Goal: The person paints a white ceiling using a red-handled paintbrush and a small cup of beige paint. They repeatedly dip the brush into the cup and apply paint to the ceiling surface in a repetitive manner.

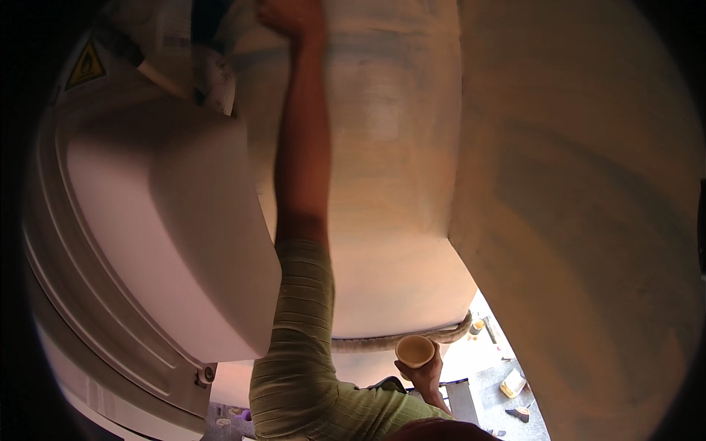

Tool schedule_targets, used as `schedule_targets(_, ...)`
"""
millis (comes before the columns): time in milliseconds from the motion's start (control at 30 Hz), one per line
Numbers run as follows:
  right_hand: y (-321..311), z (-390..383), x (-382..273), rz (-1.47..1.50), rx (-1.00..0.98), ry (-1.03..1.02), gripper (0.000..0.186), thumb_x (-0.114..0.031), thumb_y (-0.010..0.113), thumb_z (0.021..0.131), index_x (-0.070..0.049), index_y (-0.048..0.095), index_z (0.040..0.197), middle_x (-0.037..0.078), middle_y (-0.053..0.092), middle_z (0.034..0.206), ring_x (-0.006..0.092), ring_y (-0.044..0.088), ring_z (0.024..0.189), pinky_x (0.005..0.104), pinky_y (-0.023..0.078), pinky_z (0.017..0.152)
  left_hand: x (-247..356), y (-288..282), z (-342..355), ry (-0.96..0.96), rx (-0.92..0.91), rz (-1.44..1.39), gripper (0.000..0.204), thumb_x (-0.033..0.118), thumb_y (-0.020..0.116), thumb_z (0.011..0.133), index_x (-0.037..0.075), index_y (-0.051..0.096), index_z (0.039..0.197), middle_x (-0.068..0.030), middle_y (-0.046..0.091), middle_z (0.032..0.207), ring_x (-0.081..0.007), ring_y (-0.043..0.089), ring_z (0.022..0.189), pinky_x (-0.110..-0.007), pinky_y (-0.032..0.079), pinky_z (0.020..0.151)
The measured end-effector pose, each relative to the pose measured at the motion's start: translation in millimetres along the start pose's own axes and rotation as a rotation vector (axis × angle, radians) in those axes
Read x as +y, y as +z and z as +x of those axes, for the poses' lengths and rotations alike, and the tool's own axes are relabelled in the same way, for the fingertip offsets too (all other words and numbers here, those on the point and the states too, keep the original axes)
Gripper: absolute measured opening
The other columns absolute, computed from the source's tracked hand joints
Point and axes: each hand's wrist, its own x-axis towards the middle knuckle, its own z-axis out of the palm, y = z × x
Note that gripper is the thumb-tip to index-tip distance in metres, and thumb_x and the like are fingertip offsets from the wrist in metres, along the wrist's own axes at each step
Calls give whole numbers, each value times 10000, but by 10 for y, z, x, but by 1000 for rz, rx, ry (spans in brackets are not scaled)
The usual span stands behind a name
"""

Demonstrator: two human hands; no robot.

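My left arm stretches up the middle of the view in a pale green sleeve. At the top edge my left hand (290, 16) is closed, its fingers curled and partly cut off. It lies over a smooth beige curved surface (382, 176); anything inside its fingers is hidden. Low in the view, right of my sleeve, my right hand (426, 376) wraps round a pale beige cup (415, 353). The cup's open mouth faces up, and no contents can be made out.
A pale moulded panel (184, 220) with a hinge fills the left, below a yellow warning triangle (87, 66). A broad beige wall (588, 220) rises at right. A thick rounded edging (382, 342) runs behind the cup. Low right, a yellowish block (512, 383) and dark piece (518, 414) lie on the floor.
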Motion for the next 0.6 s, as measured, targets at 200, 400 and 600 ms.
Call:
schedule_targets(200,-49,-90,71,-34,-18,65,830,-245,991,612,11,527,1250,186,706,1121,301,714,1045,410,585,886,-533,-44,277,-105,-168,329,252,78,587,926,-7,731,1115,-199,748,1012,-421,709,894,-490,564,789)
schedule_targets(400,-99,-100,35,-76,-16,65,847,-258,993,608,14,522,1257,188,709,1126,301,716,1051,413,587,885,-353,257,-58,180,-10,241,290,106,555,946,-25,724,1143,-207,736,1104,-409,701,999,-481,567,867)
schedule_targets(600,-54,-80,150,-69,-17,96,842,-243,996,603,8,524,1253,178,706,1120,290,713,1036,407,587,879,787,518,-625,-58,-176,-108,305,51,550,927,-41,687,1183,-224,722,1125,-384,712,963,-458,582,823)
